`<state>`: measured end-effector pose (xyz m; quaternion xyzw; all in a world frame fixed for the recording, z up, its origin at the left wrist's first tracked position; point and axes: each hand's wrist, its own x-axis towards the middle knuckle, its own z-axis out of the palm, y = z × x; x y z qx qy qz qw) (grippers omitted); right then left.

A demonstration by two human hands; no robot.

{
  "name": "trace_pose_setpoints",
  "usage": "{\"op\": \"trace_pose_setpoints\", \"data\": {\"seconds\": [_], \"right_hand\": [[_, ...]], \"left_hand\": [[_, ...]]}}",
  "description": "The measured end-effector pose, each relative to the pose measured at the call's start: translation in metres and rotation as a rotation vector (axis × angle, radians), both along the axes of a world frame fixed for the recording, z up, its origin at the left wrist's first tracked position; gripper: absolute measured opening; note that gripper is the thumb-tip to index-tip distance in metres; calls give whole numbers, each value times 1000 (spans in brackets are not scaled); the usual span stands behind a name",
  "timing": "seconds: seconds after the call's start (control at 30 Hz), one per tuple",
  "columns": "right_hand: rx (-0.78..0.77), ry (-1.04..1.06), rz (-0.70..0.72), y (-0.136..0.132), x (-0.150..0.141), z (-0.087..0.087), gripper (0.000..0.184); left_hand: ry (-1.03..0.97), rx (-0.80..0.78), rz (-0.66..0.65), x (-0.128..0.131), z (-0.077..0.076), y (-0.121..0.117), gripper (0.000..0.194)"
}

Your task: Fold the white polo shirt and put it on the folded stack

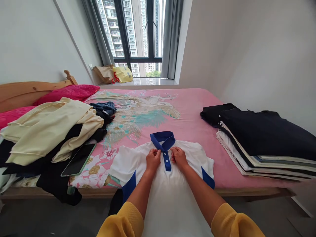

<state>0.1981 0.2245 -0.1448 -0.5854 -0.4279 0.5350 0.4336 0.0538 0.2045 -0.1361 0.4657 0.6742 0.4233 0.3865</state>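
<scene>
White cloth with blue trim lies right under my fingers: a polo shirt [170,197], collar [168,141] pointing away from me, spread over the near edge of the pink bed [192,108]. My left hand [153,159] has thumb and forefinger pinched together on the fabric just left of the blue placket [167,162]. My right hand [178,157] does the same just to its right, thumb and forefinger closed on the cloth. The placket, with its small white buttons, runs between my two hands, and the collar sits just past my fingertips.

How much fabric each pinch holds I can't tell, since my knuckles cover it. My forearms lie over parts of the shirt's front, and its lower end runs out of view below me. Something black [116,201] shows beside the left blue panel, mostly hidden; I can't make out what it is.

Off to my left, a cream garment [49,126] tops a heap of dark clothes, the lower layers too tangled to tell apart, with a phone [79,160], its screen dark, at the near side. To my right is a folded stack [269,135], black on top, its far end cut off by the view. By the window, the print on a yellow bag [123,74] is too small to read.
</scene>
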Motion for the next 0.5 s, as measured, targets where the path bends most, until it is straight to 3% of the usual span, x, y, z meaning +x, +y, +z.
{"op": "trace_pose_setpoints", "data": {"seconds": [0.23,0.37,0.5], "right_hand": [[112,-56,-178,3,0,10,33],[143,-181,-207,31,6,30,45],[94,-352,-185,69,9,52,60]], "left_hand": [[-244,3,138,-10,4,3,29],[-314,28,189,-17,11,16,30],[-339,21,245,-26,27,49,29]]}}
